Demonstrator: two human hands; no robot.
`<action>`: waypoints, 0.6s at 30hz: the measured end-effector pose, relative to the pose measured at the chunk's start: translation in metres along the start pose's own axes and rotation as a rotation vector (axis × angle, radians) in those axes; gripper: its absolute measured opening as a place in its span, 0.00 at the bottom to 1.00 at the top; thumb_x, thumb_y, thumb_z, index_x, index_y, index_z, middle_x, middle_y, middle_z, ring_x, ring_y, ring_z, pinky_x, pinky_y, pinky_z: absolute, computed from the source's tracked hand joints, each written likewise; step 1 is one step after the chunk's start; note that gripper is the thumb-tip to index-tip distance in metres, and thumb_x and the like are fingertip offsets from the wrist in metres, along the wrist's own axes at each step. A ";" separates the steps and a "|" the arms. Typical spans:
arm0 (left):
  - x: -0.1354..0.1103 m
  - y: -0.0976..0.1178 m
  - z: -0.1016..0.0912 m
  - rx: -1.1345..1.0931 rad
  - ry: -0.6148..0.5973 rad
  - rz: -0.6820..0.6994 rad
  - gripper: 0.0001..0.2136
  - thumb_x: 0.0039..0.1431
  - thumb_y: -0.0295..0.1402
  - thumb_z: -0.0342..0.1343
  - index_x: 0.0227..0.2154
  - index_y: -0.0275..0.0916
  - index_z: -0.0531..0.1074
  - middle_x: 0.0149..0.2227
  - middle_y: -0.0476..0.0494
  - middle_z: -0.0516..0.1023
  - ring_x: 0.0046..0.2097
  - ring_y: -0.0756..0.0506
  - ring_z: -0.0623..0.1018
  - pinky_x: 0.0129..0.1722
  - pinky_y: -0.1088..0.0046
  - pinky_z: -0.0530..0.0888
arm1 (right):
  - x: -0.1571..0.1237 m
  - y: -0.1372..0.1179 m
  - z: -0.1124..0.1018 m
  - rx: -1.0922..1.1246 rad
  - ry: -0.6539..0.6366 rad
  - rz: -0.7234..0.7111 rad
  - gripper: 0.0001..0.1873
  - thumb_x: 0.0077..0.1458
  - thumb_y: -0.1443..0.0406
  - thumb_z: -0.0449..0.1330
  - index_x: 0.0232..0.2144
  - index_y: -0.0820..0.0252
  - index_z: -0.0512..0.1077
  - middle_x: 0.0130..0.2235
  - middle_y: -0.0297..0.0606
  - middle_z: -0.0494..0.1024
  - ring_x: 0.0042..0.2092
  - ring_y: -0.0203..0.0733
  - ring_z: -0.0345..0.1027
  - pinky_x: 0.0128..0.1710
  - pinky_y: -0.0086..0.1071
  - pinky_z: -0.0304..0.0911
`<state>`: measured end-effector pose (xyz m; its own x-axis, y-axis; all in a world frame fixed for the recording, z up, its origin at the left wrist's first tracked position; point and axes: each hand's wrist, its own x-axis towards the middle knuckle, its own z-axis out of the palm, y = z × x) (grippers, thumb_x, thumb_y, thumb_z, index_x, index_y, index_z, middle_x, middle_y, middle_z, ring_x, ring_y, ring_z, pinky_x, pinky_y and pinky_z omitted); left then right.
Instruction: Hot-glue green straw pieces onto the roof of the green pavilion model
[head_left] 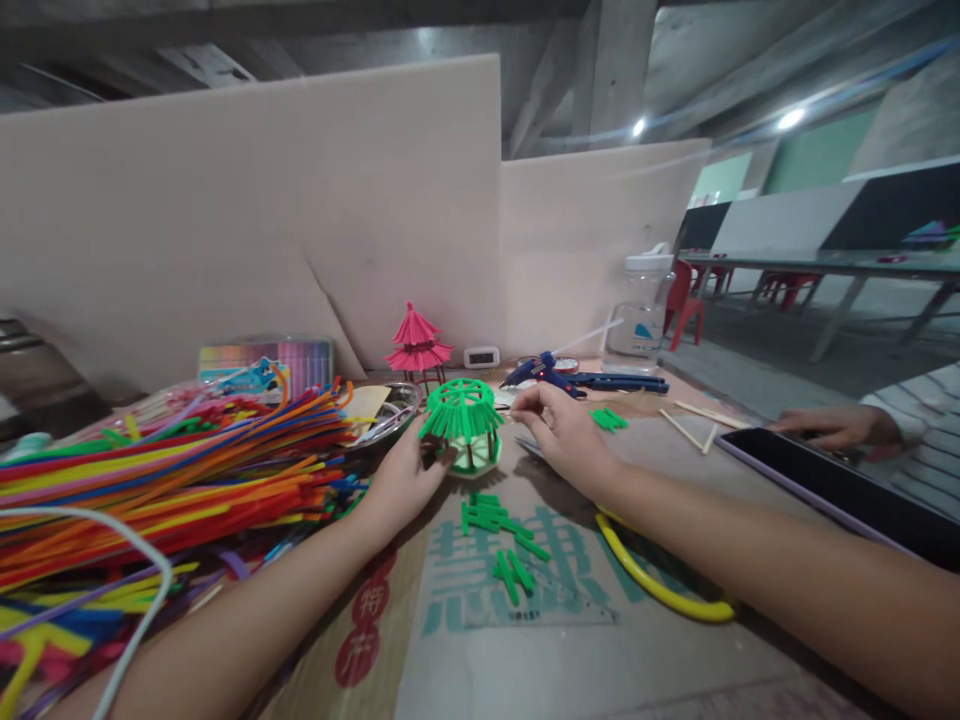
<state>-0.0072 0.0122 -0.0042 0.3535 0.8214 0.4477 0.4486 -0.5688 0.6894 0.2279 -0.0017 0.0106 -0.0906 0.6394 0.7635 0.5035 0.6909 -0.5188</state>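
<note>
My left hand [416,460] grips the near left side of a small pavilion model [463,415]. Its round green roof, apparently made of pipe cleaners, has an open spoked top, dark posts and a pale base. To its right, my right hand [559,430] is closed with thumb and fingertips together near the roof's edge. Whatever sits in that pinch is too small to make out. A grey metal tip [527,444] shows beneath this hand; its kind is hidden. Short cut green pipe-cleaner pieces [487,512] lie in front of the model, and others [607,419] to the right.
Bundled colourful pipe cleaners [187,480] fill the left. Behind stand a pink pagoda model [417,345], a blue glue gun [541,372], pliers [615,383] and a clear bottle [637,315]. A yellow tube [660,585], a tablet [840,490] and another person's hand [840,428] are right.
</note>
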 end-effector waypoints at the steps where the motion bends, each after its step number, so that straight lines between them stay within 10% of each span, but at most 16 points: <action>1: 0.000 0.000 0.000 -0.002 -0.001 0.004 0.19 0.60 0.37 0.56 0.53 0.36 0.66 0.50 0.36 0.78 0.48 0.40 0.80 0.52 0.60 0.75 | 0.000 0.001 0.000 0.000 0.019 -0.008 0.04 0.58 0.68 0.58 0.31 0.55 0.66 0.31 0.35 0.73 0.34 0.42 0.67 0.36 0.35 0.62; 18: -0.001 -0.004 0.000 0.016 -0.033 0.009 0.18 0.62 0.37 0.55 0.53 0.37 0.68 0.56 0.36 0.75 0.53 0.39 0.77 0.56 0.59 0.73 | -0.003 -0.015 -0.007 -0.097 -0.025 -0.401 0.11 0.59 0.75 0.56 0.39 0.53 0.68 0.46 0.39 0.80 0.50 0.46 0.68 0.53 0.46 0.62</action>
<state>-0.0095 0.0140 -0.0076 0.3845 0.8145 0.4345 0.4585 -0.5770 0.6759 0.2267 -0.0162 0.0188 -0.3167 0.3347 0.8875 0.5025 0.8528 -0.1423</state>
